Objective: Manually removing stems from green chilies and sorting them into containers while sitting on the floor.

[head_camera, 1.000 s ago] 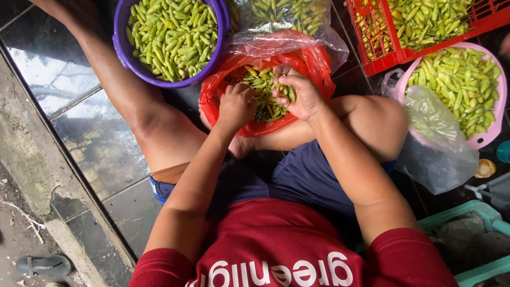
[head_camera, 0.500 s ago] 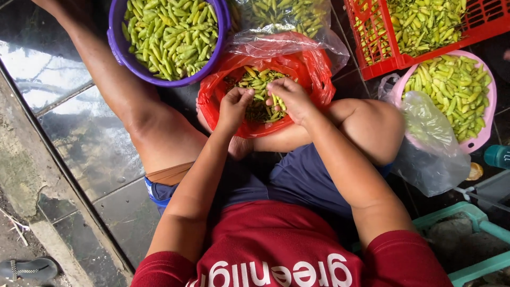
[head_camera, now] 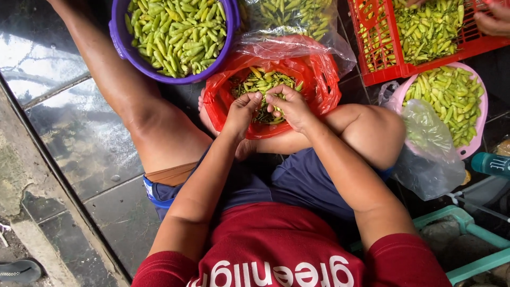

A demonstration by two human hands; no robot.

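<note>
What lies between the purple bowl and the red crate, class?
In the head view, a clear plastic bag of green chillies lies between the purple bowl and the red crate.

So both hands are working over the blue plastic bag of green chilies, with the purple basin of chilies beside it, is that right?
Not quite: the head view shows the plastic bag is red, not blue. The left hand and right hand do work over its green chilies, and the purple basin of chilies sits beside it.

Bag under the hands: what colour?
Red plastic bag, holding green chillies; head view.
</note>
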